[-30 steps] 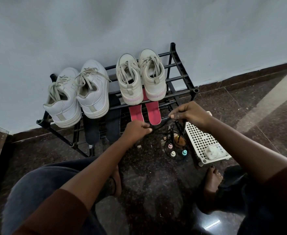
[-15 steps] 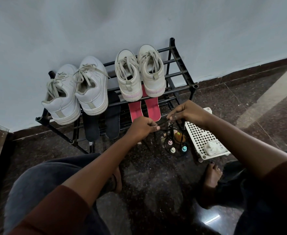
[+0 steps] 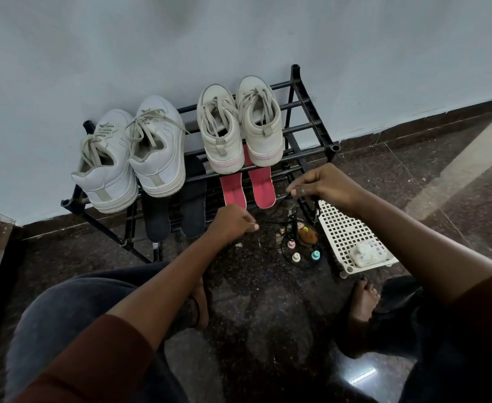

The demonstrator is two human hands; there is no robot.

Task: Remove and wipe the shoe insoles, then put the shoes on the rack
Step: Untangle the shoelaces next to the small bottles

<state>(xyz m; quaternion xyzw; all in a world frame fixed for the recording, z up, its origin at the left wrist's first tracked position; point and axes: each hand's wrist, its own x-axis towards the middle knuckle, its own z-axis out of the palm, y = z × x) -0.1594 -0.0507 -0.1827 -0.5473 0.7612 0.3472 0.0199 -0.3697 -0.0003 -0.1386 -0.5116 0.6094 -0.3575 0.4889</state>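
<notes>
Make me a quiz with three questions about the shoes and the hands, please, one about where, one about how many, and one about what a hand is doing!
1. Where do the pink insoles lie?
A. on the rack's lower shelf, under the shoes with pink-trimmed soles
B. inside the shoes
C. in the white basket

2. How many shoes stand on the black rack?
A. two
B. four
C. six

3. What is the right hand doing?
A. lying flat on the floor
B. holding a shoe
C. pinching a thin dark cord

Answers: 1 A, they stick out below that pair. 2 B, two pairs stand side by side. 3 C, its fingers are curled round the cord.
</notes>
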